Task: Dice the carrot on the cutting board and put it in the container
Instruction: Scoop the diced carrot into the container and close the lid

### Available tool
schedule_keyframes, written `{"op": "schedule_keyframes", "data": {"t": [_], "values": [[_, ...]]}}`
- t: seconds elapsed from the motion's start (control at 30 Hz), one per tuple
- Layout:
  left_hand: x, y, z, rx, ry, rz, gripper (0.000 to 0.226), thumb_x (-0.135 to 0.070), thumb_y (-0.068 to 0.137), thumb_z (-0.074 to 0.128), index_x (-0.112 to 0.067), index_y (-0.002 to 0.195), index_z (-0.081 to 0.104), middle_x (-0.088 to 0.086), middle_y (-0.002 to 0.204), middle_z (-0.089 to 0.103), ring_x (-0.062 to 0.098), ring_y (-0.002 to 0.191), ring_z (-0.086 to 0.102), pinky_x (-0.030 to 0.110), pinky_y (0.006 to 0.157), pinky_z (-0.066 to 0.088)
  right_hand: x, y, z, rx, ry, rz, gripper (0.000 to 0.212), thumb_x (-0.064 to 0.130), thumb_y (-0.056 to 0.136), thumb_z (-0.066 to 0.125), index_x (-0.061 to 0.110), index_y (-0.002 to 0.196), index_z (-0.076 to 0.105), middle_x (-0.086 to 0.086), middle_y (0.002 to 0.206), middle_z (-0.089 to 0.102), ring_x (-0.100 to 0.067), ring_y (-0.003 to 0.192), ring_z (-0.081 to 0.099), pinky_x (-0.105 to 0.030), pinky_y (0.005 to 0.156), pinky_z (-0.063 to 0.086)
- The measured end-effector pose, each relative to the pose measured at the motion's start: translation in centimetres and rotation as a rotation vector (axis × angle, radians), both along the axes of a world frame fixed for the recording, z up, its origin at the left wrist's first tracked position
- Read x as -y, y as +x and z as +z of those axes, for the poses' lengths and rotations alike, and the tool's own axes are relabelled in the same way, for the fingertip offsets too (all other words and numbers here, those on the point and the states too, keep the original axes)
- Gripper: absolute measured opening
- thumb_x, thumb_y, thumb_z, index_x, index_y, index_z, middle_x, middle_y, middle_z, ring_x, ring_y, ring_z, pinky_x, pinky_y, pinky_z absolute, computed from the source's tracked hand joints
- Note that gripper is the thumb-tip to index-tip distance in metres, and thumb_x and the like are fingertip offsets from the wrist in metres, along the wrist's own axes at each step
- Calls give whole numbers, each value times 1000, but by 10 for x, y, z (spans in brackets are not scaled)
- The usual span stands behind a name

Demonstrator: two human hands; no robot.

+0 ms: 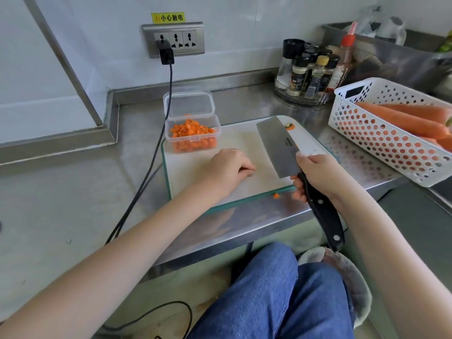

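A clear plastic container (193,135) heaped with orange carrot dice stands on the far left corner of the white cutting board (193,165). My left hand (228,167) rests on the board with its fingers curled under; whether it holds anything I cannot tell. My right hand (318,174) grips the black handle of a cleaver (278,145), whose blade lies over the board's right side, pointing away. One carrot cube (276,195) lies at the board's near edge. A carrot end piece (290,126) sits at the far right corner.
The container's clear lid (188,104) lies behind it. A white perforated basket (391,133) with whole carrots stands at the right. A spice rack (310,72) is at the back. A black cable (156,133) runs from the wall socket down the left of the board. A bin (347,272) sits below.
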State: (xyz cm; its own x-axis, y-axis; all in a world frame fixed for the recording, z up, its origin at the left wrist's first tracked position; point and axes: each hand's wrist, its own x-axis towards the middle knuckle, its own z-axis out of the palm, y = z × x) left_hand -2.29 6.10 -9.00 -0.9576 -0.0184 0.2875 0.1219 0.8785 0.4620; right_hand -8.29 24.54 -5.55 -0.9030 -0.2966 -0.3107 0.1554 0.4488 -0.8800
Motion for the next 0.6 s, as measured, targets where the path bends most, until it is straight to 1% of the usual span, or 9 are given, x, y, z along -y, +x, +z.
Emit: {"op": "schedule_keyframes", "data": {"t": [0.07,0.13,0.27,0.33,0.43,0.53,0.6], "values": [[-1,0,3,21,-94,-22,18,-15,83,60,-5,86,74,14,85,71,31,84,62,38,75,49,1,-1,-1,5,-1,-1,45,34,103,37,1,76,53,-11,54,52,-22,33,53,-23,34,42],[0,1,6,20,-195,-69,25,-17,78,51,-6,82,73,14,82,70,32,80,63,41,72,51,2,-2,-2,12,-5,5,44,34,103,38,1,77,53,-10,54,52,-22,34,53,-23,34,42],[2,0,11,16,-371,-144,21,-10,79,52,-6,85,72,16,80,68,34,75,62,43,71,52,5,-3,-2,16,-4,8,44,33,103,38,1,77,53,-10,53,52,-22,34,54,-22,34,41],[3,-1,12,18,-441,-160,22,-10,77,50,-4,81,71,16,75,67,35,72,61,43,68,52,7,-2,-1,14,2,6,44,33,103,37,1,76,53,-10,53,52,-21,33,54,-21,33,40],[1,-2,16,44,-507,-189,14,-3,75,53,-3,74,66,16,69,63,35,68,60,42,64,52,9,-3,-1,17,2,6,44,32,103,37,1,76,53,-9,52,53,-20,32,54,-21,32,40],[-1,-5,23,100,-495,-162,17,-2,80,51,-5,86,67,15,85,65,33,82,59,41,73,48,10,-3,0,25,1,10,45,32,103,37,-1,77,54,-10,53,52,-20,32,55,-21,33,41],[-3,-6,25,122,-492,-133,19,-3,81,49,-6,89,66,14,90,65,33,86,58,41,75,46,10,-3,0,27,4,13,45,33,103,37,-1,78,54,-11,54,52,-20,32,55,-22,33,41]]}}
